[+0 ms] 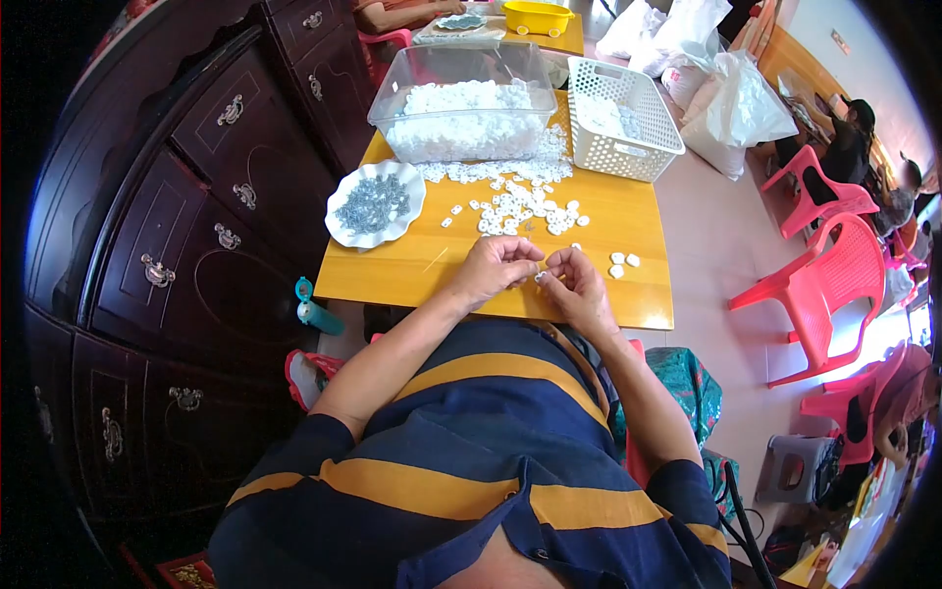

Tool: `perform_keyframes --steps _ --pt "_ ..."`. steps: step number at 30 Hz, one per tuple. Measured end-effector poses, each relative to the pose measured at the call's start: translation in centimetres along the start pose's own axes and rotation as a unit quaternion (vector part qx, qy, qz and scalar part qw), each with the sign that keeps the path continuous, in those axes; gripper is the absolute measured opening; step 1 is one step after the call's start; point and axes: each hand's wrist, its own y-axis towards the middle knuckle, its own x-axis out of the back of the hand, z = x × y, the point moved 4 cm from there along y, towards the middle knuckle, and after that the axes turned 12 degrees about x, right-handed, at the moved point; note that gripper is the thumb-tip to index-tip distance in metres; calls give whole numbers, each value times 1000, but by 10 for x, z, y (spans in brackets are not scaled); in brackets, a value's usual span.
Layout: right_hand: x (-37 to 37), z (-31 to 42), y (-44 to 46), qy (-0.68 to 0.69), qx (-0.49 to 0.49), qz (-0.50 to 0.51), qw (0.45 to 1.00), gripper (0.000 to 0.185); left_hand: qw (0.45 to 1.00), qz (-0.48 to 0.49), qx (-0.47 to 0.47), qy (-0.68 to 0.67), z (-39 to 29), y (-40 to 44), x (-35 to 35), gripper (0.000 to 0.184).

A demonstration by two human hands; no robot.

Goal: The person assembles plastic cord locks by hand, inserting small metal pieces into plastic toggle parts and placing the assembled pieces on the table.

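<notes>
Near the front edge of the wooden table (442,275), my left hand (498,267) and my right hand (579,289) meet, fingers pinched. Between them a small white piece (541,277) shows at my right fingertips. What my left fingers hold is too small to make out. Just beyond lie loose white pieces (510,208). A scalloped white dish (339,228) with small grey metal parts (373,203) stands at the left. Several white pieces (616,265) lie right of my right hand.
A clear bin (471,133) of white pieces and a white perforated basket (613,157) stand at the table's back. A teal bottle (319,316) is beside the table's left. Red chairs (834,280), white sacks (731,123) and seated people (854,147) are at the right; another person (397,15) sits beyond.
</notes>
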Motion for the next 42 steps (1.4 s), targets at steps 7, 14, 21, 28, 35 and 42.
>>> perform_keyframes --steps 7,14,21,28,35,42 --pt "2 -6 -1 -1 -6 -12 1000 16 1000 -2 3 -1 0 0 0 15" --pt "1 -5 0 0 -5 -17 1000 17 1000 -4 4 16 2 1 1 15" --pt "1 -4 -1 15 -22 -28 999 19 993 -32 -57 102 -1 0 -2 14" --pt "1 -9 -1 20 -20 -34 999 19 998 -27 -46 42 -14 -3 18 18" --pt "1 -5 -1 20 -36 -34 999 19 953 -211 -142 168 -15 1 73 12" --pt "2 -4 -1 37 -28 -36 998 18 887 -163 -42 431 -43 -28 72 13"
